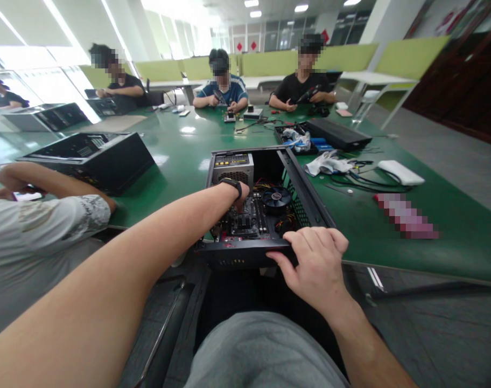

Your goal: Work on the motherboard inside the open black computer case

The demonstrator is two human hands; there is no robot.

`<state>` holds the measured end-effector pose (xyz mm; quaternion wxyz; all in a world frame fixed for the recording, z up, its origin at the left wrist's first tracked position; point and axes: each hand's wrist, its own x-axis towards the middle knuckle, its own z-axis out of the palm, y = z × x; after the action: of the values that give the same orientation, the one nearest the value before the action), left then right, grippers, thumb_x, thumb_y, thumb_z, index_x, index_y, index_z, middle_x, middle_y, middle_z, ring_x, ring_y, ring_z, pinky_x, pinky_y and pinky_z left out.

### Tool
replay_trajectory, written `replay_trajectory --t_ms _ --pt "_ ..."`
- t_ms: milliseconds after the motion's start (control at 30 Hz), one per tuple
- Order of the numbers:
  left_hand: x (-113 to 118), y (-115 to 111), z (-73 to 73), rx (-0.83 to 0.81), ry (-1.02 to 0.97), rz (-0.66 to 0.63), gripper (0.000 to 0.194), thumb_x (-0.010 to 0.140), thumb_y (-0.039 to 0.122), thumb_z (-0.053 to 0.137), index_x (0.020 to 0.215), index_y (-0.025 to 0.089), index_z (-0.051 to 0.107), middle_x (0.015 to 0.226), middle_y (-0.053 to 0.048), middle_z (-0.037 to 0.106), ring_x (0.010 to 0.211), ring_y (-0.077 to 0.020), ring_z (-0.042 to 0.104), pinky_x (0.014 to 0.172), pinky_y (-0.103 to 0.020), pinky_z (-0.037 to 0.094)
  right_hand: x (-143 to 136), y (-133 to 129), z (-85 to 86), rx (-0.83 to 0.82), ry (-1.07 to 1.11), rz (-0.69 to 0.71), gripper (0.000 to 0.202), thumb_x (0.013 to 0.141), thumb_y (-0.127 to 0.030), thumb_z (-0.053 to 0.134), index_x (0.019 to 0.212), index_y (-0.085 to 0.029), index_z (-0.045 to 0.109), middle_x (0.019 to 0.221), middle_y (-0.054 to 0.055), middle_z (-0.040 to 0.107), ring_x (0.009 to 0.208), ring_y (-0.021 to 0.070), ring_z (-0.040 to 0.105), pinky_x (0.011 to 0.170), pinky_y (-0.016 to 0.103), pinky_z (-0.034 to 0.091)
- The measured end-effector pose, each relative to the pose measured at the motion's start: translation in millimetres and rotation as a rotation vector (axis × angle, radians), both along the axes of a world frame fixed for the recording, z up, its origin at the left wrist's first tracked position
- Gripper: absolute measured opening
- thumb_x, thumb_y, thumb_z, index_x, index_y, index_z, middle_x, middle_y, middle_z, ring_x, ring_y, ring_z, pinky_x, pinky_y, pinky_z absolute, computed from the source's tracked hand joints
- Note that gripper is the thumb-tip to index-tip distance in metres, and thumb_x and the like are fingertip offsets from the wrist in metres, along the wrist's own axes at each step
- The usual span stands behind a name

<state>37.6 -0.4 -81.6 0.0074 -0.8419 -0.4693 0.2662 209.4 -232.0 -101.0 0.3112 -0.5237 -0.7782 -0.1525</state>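
Perhaps the left hand (242, 199), deep inside beside the power supply (234, 173), could snag wires (265, 185) or scrape the motherboard (245, 220), its room being tight; its fingers are hidden, so I cannot tell whether it holds anything. The right hand (317, 261) is curled round the near rim (245, 246), gripping the computer case (249, 257), which lies open at the near edge of the green table (358, 226).

Passable left of the case (229, 256), over bare table (170, 144) up to the second case (137, 166). Enterable from above, but crowded inside by left hand (242, 197), power supply (238, 175) and fan (276, 198). Crossed at the left edge by the left forearm (181, 223). Blocked at the near right rim by right hand (316, 264). Cluttered further right with gloves (330, 163) and cables (364, 182).
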Motion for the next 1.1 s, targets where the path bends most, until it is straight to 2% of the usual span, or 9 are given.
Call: replay_trajectory --t_ms 233,467,700,833,933,1000,1100 --pt "0.0 -3.9 2.9 0.020 -0.054 0.044 0.063 0.051 0.039 0.091 0.108 0.014 0.079 0.111 -0.014 0.076 0.111 -0.0327 0.066 0.101 -0.033 0.047 -1.1 0.2 -0.5 0.007 -0.004 0.000 0.029 0.089 -0.050 0.063 0.098 -0.023 0.059 0.087 0.003 0.062 0.090 0.0230 0.052 0.090 0.044 0.030" --pt "4.2 -9.0 9.5 -0.010 -0.033 0.055 0.052 0.054 0.032 0.088 0.102 0.013 0.080 0.106 -0.014 0.077 0.105 -0.0309 0.069 0.094 -0.031 0.051 -0.1 -0.2 -0.6 0.006 -0.006 0.001 0.029 0.089 -0.050 0.063 0.098 -0.022 0.059 0.087 0.003 0.061 0.090 0.0231 0.051 0.090 0.045 0.030" --pt "0.9 -1.4 10.3 -0.043 -0.092 0.075 0.050 0.066 0.049 0.075 0.101 0.013 0.080 0.102 -0.015 0.077 0.100 -0.0326 0.070 0.090 -0.035 0.052 -1.4 -1.8 0.6 -0.016 0.010 -0.006 0.028 0.089 -0.048 0.064 0.097 -0.022 0.060 0.087 0.003 0.061 0.090 0.0231 0.051 0.090 0.044 0.030" --pt "1.2 -7.9 24.1 -0.079 -0.192 0.058 0.058 0.082 0.055 0.054 0.111 0.009 0.075 0.111 -0.017 0.075 0.102 -0.0286 0.069 0.087 -0.031 0.052 -1.3 0.5 3.0 -0.035 0.028 -0.006 0.026 0.090 -0.047 0.064 0.096 -0.022 0.061 0.085 0.002 0.061 0.089 0.0223 0.051 0.089 0.043 0.030" --pt "2.6 -10.7 39.6 -0.047 -0.278 0.072 0.061 0.093 0.049 0.036 0.122 0.007 0.068 0.124 -0.018 0.070 0.108 -0.0252 0.067 0.088 -0.028 0.050 0.8 11.8 5.2 -0.035 0.042 -0.005 0.026 0.090 -0.047 0.064 0.095 -0.022 0.061 0.086 0.002 0.062 0.090 0.0219 0.051 0.090 0.042 0.030" --pt "1.5 -7.6 50.8 0.006 -0.340 0.081 0.061 0.095 0.048 0.031 0.124 0.007 0.066 0.126 -0.019 0.069 0.110 -0.0248 0.066 0.088 -0.027 0.049 2.4 27.3 6.5 -0.035 0.033 -0.005 0.028 0.090 -0.048 0.064 0.095 -0.021 0.062 0.088 0.003 0.063 0.092 0.0222 0.052 0.091 0.042 0.029" --pt "-5.9 2.5 66.7 0.081 -0.434 0.097 0.064 0.097 0.055 0.027 0.114 0.009 0.069 0.117 -0.017 0.072 0.104 -0.0245 0.067 0.084 -0.027 0.048 3.7 62.4 7.5 -0.055 -0.013 -0.021 0.031 0.090 -0.051 0.062 0.096 -0.021 0.062 0.091 0.005 0.063 0.095 0.0230 0.051 0.093 0.041 0.028"
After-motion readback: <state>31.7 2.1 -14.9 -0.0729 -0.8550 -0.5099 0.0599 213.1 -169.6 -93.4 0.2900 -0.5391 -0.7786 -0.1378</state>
